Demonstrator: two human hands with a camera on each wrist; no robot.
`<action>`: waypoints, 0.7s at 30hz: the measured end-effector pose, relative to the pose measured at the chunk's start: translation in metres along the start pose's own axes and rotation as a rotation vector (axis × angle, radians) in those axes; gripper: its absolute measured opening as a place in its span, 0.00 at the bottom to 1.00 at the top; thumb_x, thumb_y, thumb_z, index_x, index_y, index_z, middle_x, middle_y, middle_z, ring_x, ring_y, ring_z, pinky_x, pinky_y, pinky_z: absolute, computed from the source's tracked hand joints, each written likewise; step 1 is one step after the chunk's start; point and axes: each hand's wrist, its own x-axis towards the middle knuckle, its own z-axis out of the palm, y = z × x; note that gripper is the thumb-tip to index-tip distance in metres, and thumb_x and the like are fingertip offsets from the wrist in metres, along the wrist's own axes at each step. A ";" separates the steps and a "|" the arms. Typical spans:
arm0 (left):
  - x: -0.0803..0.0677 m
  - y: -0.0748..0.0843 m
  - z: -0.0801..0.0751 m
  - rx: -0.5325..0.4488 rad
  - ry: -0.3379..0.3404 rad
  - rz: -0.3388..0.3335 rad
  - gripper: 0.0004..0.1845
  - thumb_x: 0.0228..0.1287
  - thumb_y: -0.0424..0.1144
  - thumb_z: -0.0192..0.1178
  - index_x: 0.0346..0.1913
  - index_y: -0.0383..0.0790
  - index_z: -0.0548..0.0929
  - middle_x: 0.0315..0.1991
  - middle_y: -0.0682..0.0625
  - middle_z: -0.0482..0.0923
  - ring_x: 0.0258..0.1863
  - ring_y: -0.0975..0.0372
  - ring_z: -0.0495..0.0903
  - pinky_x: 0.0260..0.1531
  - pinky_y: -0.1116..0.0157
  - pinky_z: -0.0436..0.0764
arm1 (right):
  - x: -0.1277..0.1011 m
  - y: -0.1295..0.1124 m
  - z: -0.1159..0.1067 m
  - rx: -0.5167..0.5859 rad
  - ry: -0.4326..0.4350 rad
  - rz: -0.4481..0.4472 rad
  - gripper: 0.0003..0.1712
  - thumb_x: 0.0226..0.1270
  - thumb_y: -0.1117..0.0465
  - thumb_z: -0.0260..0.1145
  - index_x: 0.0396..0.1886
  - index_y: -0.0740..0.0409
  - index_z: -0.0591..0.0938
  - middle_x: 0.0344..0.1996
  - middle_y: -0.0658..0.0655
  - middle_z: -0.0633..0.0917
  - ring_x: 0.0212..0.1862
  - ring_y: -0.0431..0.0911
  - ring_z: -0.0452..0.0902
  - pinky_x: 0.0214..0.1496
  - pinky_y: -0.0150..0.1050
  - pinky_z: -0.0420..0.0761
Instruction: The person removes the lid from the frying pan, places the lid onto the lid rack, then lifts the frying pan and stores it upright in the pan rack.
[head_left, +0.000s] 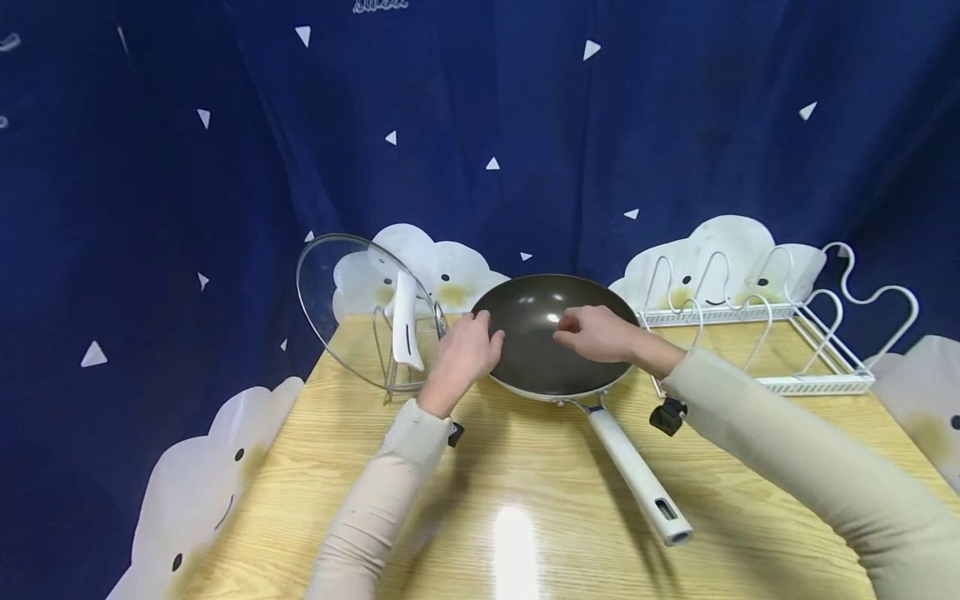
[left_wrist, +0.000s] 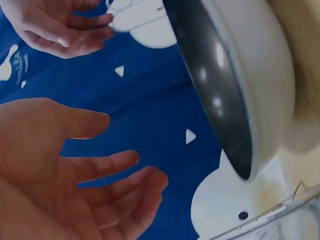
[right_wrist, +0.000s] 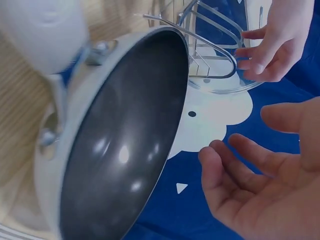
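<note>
1. Here the wok (head_left: 551,342) sits mid-table (head_left: 525,500), its white handle (head_left: 637,475) running out toward 5 o'clock; both hands hover at its rim and hold nothing
2. The left hand (head_left: 465,350) is at the wok's 9 o'clock edge, fingers loosely spread and slack, as the left wrist view confirms; the right hand (head_left: 600,332) hangs over the bowl near 2 o'clock, fingers relaxed and slightly bent
3. To lift it well, I would judge, take the rim at opposite sides, 9 and 3 o'clock, so the handle's weight does not tip the bowl
4. Mind the lid (head_left: 360,312) leaning in its stand at 9 o'clock, just beside the left hand: a wide elbow could knock it
5. The wire rack (head_left: 787,325) stands at 3 o'clock, apart from the wok, with open slots
</note>
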 end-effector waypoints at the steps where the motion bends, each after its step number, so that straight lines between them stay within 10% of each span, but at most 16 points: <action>1: -0.001 0.001 0.002 -0.002 -0.003 0.019 0.22 0.70 0.49 0.50 0.57 0.36 0.74 0.49 0.40 0.75 0.46 0.49 0.78 0.41 0.53 0.79 | -0.005 0.002 0.000 0.001 0.011 -0.002 0.11 0.66 0.58 0.60 0.38 0.62 0.81 0.33 0.55 0.84 0.38 0.49 0.79 0.44 0.47 0.76; 21: -0.037 0.040 0.062 -0.278 -0.223 0.245 0.20 0.71 0.52 0.48 0.22 0.47 0.72 0.16 0.56 0.68 0.16 0.65 0.68 0.17 0.69 0.66 | -0.093 0.034 0.024 0.099 -0.046 0.078 0.10 0.69 0.57 0.58 0.36 0.59 0.81 0.28 0.48 0.82 0.31 0.41 0.75 0.33 0.39 0.75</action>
